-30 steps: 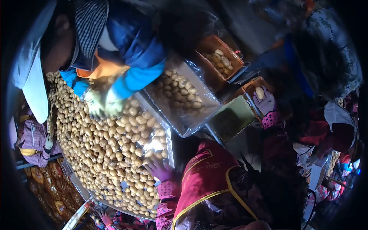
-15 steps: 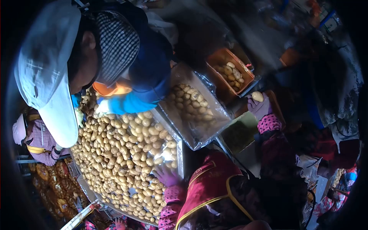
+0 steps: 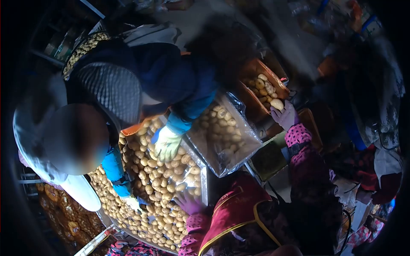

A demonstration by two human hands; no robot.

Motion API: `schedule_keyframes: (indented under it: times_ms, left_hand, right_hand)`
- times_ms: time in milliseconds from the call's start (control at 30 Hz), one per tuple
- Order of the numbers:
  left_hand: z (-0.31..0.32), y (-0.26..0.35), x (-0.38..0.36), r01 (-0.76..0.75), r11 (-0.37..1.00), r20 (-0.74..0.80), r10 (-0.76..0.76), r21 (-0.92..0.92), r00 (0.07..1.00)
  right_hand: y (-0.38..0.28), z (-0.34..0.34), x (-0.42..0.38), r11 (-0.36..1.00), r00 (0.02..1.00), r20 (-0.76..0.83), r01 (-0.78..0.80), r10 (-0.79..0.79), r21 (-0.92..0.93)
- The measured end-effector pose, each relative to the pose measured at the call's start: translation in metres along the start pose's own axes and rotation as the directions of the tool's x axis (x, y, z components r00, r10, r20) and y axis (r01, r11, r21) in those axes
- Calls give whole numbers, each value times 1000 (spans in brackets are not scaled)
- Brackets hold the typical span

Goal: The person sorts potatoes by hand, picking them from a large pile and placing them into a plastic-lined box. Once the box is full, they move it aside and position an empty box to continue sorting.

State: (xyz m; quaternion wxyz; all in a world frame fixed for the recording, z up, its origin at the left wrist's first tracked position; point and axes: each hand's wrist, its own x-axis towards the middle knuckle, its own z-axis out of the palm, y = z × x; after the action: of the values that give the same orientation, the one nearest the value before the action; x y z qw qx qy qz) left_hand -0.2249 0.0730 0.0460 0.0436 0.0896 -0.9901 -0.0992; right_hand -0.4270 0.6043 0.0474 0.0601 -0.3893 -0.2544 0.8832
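Note:
My left hand, in a purple glove, rests with fingers spread on the potatoes near the table's metal edge. My right hand, also gloved, reaches out at the right, with a single pale potato at its fingers. That potato is beside the near corner of an orange crate, which has several potatoes in it. Whether the fingers grip it firmly is hard to see.
Across the table a co-worker in blue sleeves has one gloved hand above the potatoes and another among them. A plastic-lined box of potatoes stands between my arms. A green-bottomed crate sits below my right hand.
My right hand has shifted slightly left and down, bringing the potato to the orange crate's corner. My left hand stays on the potatoes. The co-worker has leaned over the table, hands moving nearer.

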Motion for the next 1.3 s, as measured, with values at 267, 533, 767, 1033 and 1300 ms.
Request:
schedule_keyframes:
  times_ms: [267,533,767,1033,1300]
  left_hand:
    - [-3,4,2,54,996,76,-59,68,995]
    - [8,-6,1,19,996,36,-22,89,999]
    - [-14,14,6,-17,998,60,13,65,998]
    - [7,-7,-2,-35,997,6,35,71,999]
    - [0,-4,-1,-3,1000,-8,3,8,1000]
  right_hand:
    - [-9,3,66,988,998,60,6,3,-151]
    - [83,-71,294,391,670,218,632,-710,-669]
    - [54,-1,164,276,797,332,513,-505,-813]
    - [52,85,-42,978,894,402,-205,199,-29]
    - [146,105,-108,867,811,308,-473,498,-155]
